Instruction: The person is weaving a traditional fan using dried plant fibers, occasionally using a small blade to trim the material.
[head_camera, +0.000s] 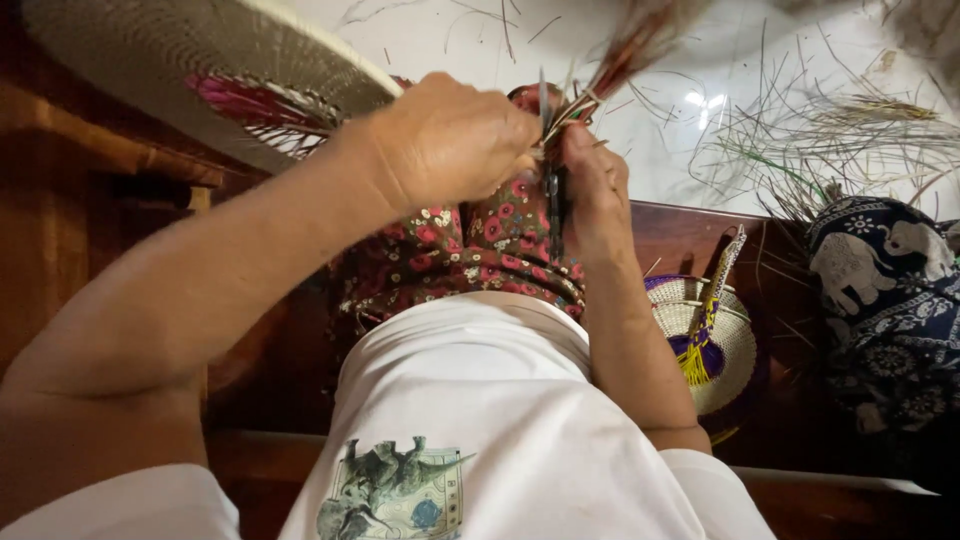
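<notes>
Both hands gripped a bundle of straw.
Left hand (450, 140) and right hand (595, 190) pinched the straw bundle (610, 70); a small woven basket (715, 340) held yellow strands (695, 362).

woven tray (200, 50) crowding upper left, loose straw (830, 140) littering right floor, small basket (705, 340) beside right forearm

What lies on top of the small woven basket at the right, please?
A yellow-and-purple woven strip lies across the basket, its yellow fringe hanging down the middle. The right forearm covers the basket's left edge.
</notes>
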